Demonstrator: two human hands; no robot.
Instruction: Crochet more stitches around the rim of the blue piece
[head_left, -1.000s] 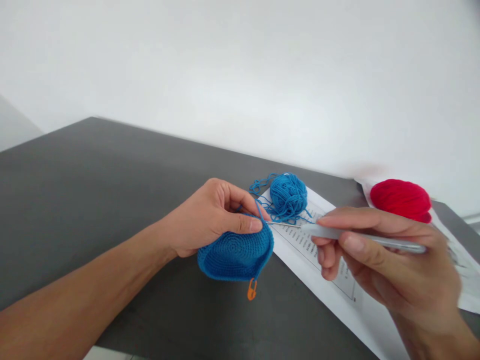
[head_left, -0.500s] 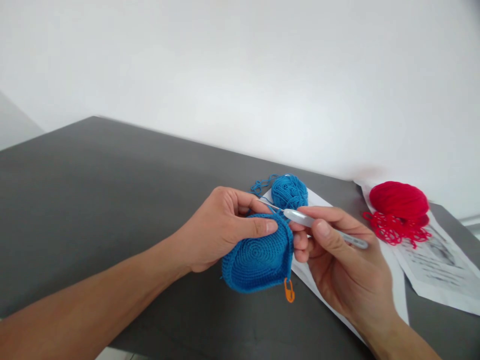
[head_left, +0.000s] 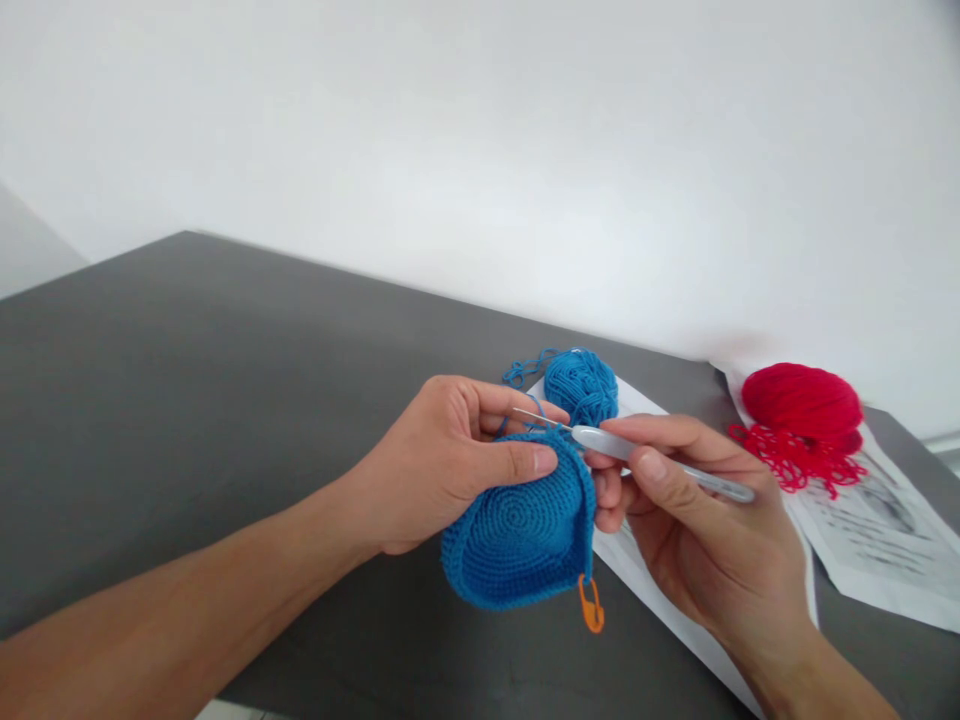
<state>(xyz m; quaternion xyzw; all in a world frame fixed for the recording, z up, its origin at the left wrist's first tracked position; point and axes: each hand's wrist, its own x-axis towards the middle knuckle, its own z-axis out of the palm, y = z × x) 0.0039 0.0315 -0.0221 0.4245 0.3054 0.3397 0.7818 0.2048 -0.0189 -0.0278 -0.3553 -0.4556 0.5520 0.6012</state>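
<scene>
A round blue crochet piece [head_left: 517, 530] with a raised rim is pinched at its upper edge by my left hand [head_left: 457, 450], thumb in front. Blue yarn runs by the left fingers. My right hand [head_left: 705, 520] grips a crochet hook [head_left: 622, 447] by its pale grey handle, like a pen. The hook's thin metal shaft points left across the top edge of the piece, beside the left index finger; whether a loop sits on it I cannot tell. From the rim's lower right corner hangs an orange stitch marker [head_left: 591, 605].
Behind the hands a ball of blue yarn [head_left: 581, 385] rests on a white sheet [head_left: 675, 610]. To the right, a red yarn ball [head_left: 802, 405] with loose strands lies on a printed paper [head_left: 885, 560]. The dark grey table [head_left: 225, 380] meets a white wall.
The hook and my right hand have shifted slightly right and down. My left index finger now reaches further right behind the hook. The crochet piece's lower part and the marker hang a little lower.
</scene>
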